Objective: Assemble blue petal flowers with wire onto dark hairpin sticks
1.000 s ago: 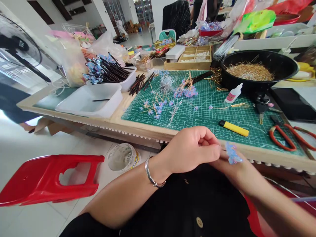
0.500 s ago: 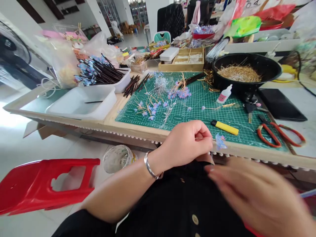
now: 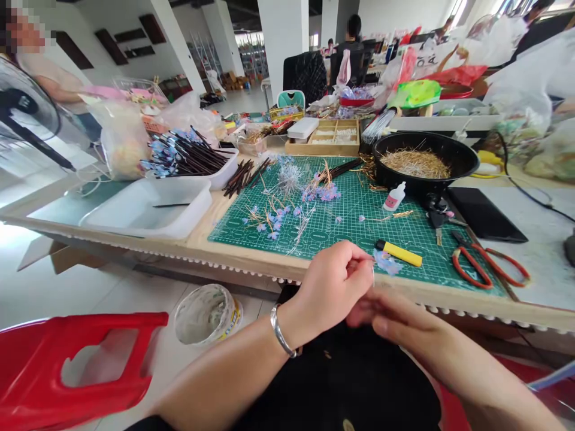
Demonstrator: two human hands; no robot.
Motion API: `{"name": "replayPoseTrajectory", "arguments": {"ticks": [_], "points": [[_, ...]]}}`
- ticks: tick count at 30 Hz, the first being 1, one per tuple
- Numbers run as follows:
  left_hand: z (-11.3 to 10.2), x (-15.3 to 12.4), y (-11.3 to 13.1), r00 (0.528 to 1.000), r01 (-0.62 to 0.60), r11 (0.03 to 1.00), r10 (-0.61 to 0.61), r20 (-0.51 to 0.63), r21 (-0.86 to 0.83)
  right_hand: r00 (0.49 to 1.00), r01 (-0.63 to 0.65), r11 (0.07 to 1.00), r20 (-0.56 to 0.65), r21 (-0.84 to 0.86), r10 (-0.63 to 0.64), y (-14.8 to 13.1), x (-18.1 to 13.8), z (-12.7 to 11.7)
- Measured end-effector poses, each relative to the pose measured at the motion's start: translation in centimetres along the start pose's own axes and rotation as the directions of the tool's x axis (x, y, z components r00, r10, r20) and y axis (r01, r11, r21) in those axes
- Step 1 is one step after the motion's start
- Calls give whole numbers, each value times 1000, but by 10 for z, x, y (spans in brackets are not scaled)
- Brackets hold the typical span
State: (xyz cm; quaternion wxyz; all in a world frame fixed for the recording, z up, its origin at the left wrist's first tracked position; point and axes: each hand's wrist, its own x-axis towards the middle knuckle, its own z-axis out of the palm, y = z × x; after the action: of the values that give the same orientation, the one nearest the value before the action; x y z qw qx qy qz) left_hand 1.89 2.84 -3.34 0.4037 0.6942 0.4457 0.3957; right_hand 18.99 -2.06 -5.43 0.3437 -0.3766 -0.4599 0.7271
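Since half a second before, the right hand (image 3: 404, 329) had come back in from the lower right and lay just under the left hand (image 3: 335, 286), no longer a blur. The view had also lifted, showing more of the room behind the table.

The left hand was closed, thumb and forefinger pinched on the thin stem of a blue flower (image 3: 387, 262). The flower stuck out to the right of the fingertips, in the air over the near table edge and just in front of a yellow tool (image 3: 399, 253) lying on the green cutting mat (image 3: 350, 230). A silver bracelet (image 3: 282, 335) sat on the left wrist.

The right hand reached leftward with its fingers loosely curled. Its fingertips seemed to meet the underside of the left hand, but whether they gripped the stem could not be told.

Further back on the mat lay loose blue flowers (image 3: 274, 218) and a small glue bottle (image 3: 395, 196). Red-handled pliers (image 3: 489, 269) lay at the mat's right end, and a black bowl (image 3: 453, 181) of straw-coloured strips stood behind. A white tray (image 3: 148, 230) sat left of the mat, and a red stool (image 3: 76, 365) stood on the floor.
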Motion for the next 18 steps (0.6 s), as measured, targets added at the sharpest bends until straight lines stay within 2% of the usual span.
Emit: {"name": "replayPoseTrajectory", "arguments": {"ticks": [2, 4, 9, 11, 12, 13, 14, 16, 17, 18], "points": [[3, -1, 2, 993, 110, 991, -106, 56, -79, 963, 169, 984, -223, 51, -154, -4, 11, 4], [3, -3, 6, 976, 192, 974, -178, 122, -118, 903, 281, 956, -361, 88, -232, -5, 22, 9], [-2, -4, 8, 906, 384, 856, -275, 322, -347, 812, 387, 921, -456, -46, -364, 13, 24, 18], [-4, -5, 8, 909, 384, 850, -280, 308, -360, 780, 394, 904, -459, -168, -425, 18, 14, 19], [-5, -5, 9, 927, 344, 882, -265, 265, -322, 764, 405, 866, -411, -295, -497, 17, 7, 19], [-6, -6, 9, 949, 285, 925, -235, 210, -252, 743, 426, 780, -314, -458, -591, 13, -1, 19], [-7, -7, 11, 970, 209, 965, -184, 159, -161, 713, 458, 633, -167, -624, -681, 5, -8, 18], [-7, -9, 13, 994, 36, 999, -39, 103, 27, 618, 504, 238, 154, -830, -771, -20, -17, 13], [-7, -11, 15, 993, -54, 994, 43, 107, 99, 587, 487, 105, 236, -867, -774, -34, -18, 8], [-7, -13, 16, 985, -137, 981, 119, 124, 141, 585, 446, 72, 229, -892, -778, -47, -15, 2]]}}
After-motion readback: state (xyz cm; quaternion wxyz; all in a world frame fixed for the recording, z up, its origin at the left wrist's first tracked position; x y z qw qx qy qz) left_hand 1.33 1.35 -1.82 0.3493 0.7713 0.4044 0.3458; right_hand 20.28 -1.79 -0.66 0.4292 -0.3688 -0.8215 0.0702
